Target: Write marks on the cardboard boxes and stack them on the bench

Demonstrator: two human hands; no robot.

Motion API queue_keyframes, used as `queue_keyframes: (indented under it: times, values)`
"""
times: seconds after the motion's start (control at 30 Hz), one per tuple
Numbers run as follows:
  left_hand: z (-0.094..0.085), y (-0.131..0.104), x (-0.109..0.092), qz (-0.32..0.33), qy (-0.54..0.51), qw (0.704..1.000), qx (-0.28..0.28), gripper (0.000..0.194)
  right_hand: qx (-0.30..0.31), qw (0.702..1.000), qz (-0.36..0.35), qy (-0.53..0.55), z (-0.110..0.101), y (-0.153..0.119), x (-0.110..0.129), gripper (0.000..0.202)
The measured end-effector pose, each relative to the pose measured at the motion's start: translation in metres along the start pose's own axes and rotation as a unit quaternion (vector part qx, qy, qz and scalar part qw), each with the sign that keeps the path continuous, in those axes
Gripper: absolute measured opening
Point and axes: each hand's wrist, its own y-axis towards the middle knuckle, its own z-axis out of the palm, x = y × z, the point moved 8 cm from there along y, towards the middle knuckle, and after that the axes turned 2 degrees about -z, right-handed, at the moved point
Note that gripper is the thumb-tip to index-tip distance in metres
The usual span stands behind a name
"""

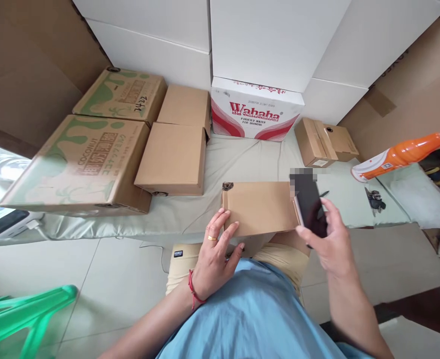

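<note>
A plain brown cardboard box [261, 207] lies at the table's front edge, just before my body. My left hand [220, 249], with a ring and a red wrist string, rests fingertips on the box's left front side, fingers apart. In my right hand [334, 239] is a dark smartphone [310, 204], held upright at the box's right end. The thumb is on its near edge and the fingers wrap round its right side. Part of the phone's top is blurred out. Behind the phone, a dark pen-like tip [325, 193] shows on the table.
Coconut cartons [81, 164] and plain boxes [171, 157] stand left; a Wahaba-type water carton [257, 112] is at the back. Right are small boxes [315, 142], an orange bottle [403, 154], keys [375, 199] and plastic bags [422, 194]. A green stool [36, 309] stands lower left.
</note>
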Motion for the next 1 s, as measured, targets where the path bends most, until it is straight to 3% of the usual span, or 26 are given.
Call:
queue_keyframes:
  times: [0.13, 0.2, 0.3, 0.57, 1.0]
  values:
    - [-0.005, -0.007, -0.001, -0.01, 0.011, 1.0, -0.01, 0.048, 0.074, 0.994, -0.054, 0.051, 0.06, -0.037, 0.07, 0.087]
    - [-0.009, -0.013, -0.001, -0.013, 0.014, 1.0, -0.013, 0.049, 0.066, 0.992, -0.097, 0.044, 0.082, -0.047, 0.096, 0.087]
    - [-0.015, -0.024, 0.003, -0.031, 0.026, 0.999, -0.011, 0.049, 0.037, 0.99, -0.133, 0.024, 0.1, -0.052, 0.116, 0.086]
    - [-0.018, -0.05, 0.019, -0.086, 0.034, 0.996, -0.005, 0.04, 0.006, 0.989, -0.143, 0.027, 0.112, -0.057, 0.125, 0.083]
    - [-0.014, -0.046, 0.024, -0.092, 0.032, 0.995, 0.007, 0.037, -0.011, 0.99, -0.139, 0.024, 0.108, -0.055, 0.118, 0.089]
